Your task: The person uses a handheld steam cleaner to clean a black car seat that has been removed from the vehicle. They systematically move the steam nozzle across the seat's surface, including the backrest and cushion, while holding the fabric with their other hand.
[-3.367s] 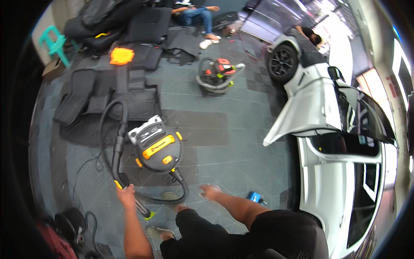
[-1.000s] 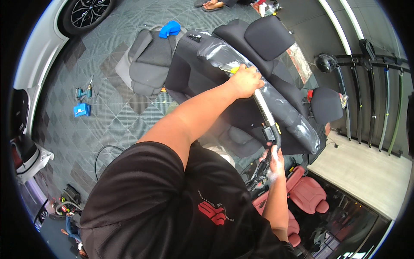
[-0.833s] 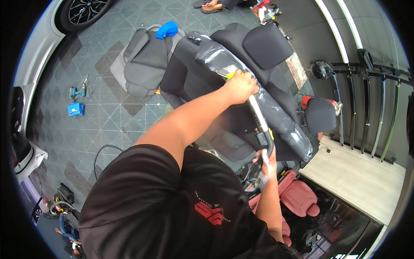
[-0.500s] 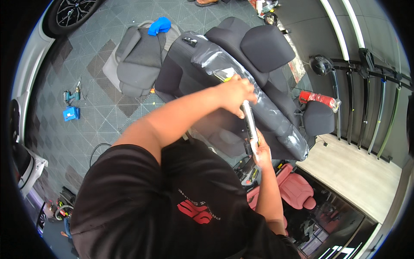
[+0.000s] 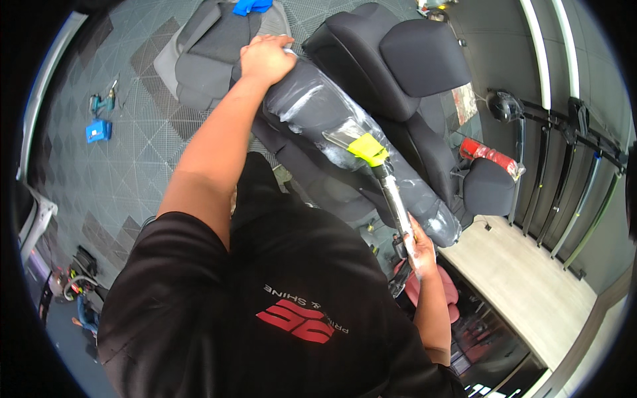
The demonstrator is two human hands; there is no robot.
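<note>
A dark grey car seat piece (image 5: 318, 99), long and padded, stretches diagonally in front of me with white foam smeared on its surface. My left hand (image 5: 269, 58) grips its far left end, fingers curled over the edge. In my right hand (image 5: 421, 249) is the metal tube of an upholstery extractor wand (image 5: 397, 202). The wand's flat clear head, wrapped at its neck in bright yellow tape (image 5: 369, 149), rests against the middle of the foamy padding. A dark hose or handle part hangs beside my right hand, partly hidden.
Other dark seats with headrests (image 5: 424, 56) stand just beyond. A grey seat (image 5: 206, 73) with a blue cloth (image 5: 252, 6) lies at far left. On the floor are a drill (image 5: 101, 103) and blue box (image 5: 99, 131). A pale wooden top (image 5: 524, 265) lies at right.
My left hand has left the wand and moved to the seat piece's far left end. My right hand still holds the wand, whose taped head is now uncovered. The view has shifted.
</note>
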